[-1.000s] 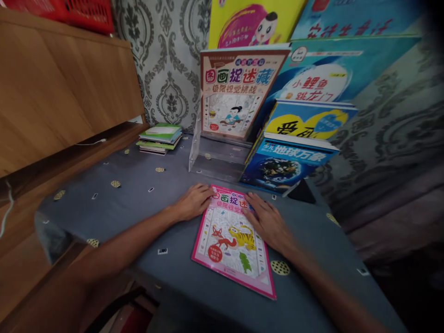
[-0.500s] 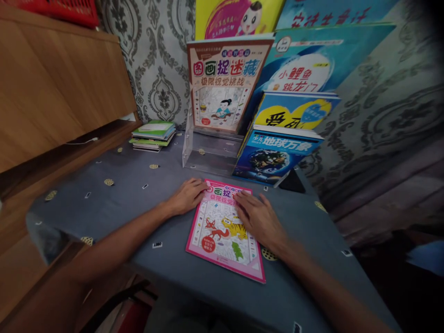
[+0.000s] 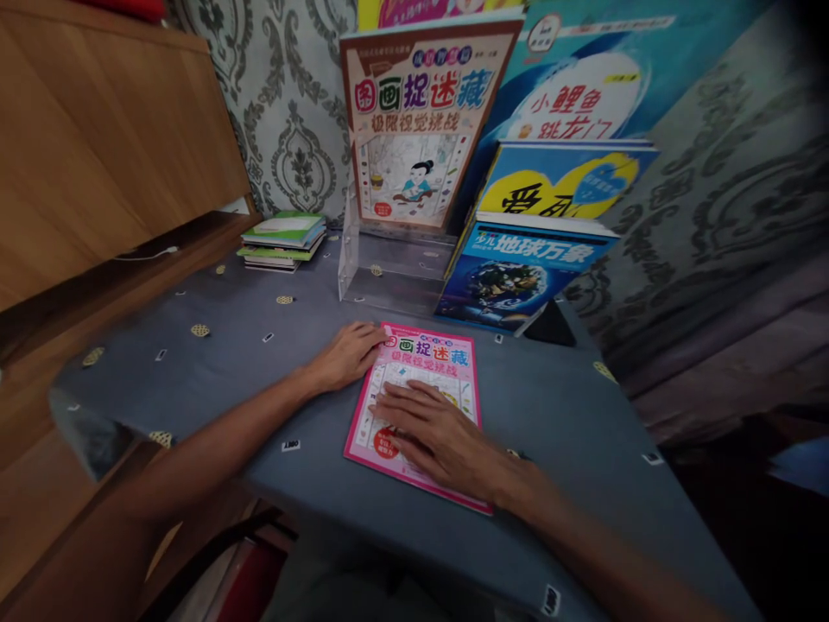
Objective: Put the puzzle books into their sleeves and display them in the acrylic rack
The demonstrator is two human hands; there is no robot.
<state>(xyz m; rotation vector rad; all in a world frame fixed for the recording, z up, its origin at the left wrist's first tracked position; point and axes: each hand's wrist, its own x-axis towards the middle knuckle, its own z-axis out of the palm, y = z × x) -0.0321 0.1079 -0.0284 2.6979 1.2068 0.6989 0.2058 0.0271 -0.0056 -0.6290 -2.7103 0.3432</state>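
A pink picture book (image 3: 424,358) lies face up on the grey tablecloth, its cover bearing Chinese characters and line drawings. My left hand (image 3: 350,354) rests beside its upper left corner, fingertips touching the edge, fingers stretched out. Flat across the lower middle of the cover lies my right hand (image 3: 440,432), its fingers slightly apart and pointing left. Much of the cover's animal drawing is hidden beneath it. Neither hand grips the book.
Behind the pink book stands a clear acrylic rack (image 3: 389,289) holding a brown-bordered book (image 3: 431,155). To its right is a blue book (image 3: 518,276) with several others behind it. A stack of thin books (image 3: 283,242) sits at the back left. A wooden cabinet (image 3: 123,130) borders the table's left.
My right hand has slid from the book's upper right part down and left over the cover, baring the title. My left hand stays at the corner. The view has tipped down slightly.
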